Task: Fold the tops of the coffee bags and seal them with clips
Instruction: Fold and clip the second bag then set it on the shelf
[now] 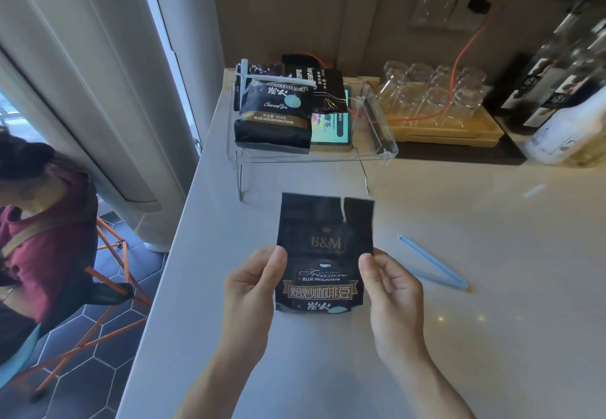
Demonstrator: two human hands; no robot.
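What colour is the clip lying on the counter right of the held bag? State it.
Light blue: the clip, seen in the head view.

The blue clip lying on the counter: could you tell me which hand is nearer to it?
Right. The right hand holds the coffee bag beside the blue clip; the left hand grips the bag's far edge.

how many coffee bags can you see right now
3. One coffee bag is held upright in both hands over the counter; two more sit on the clear shelf: a front bag already clipped, and a back bag partly hidden behind it.
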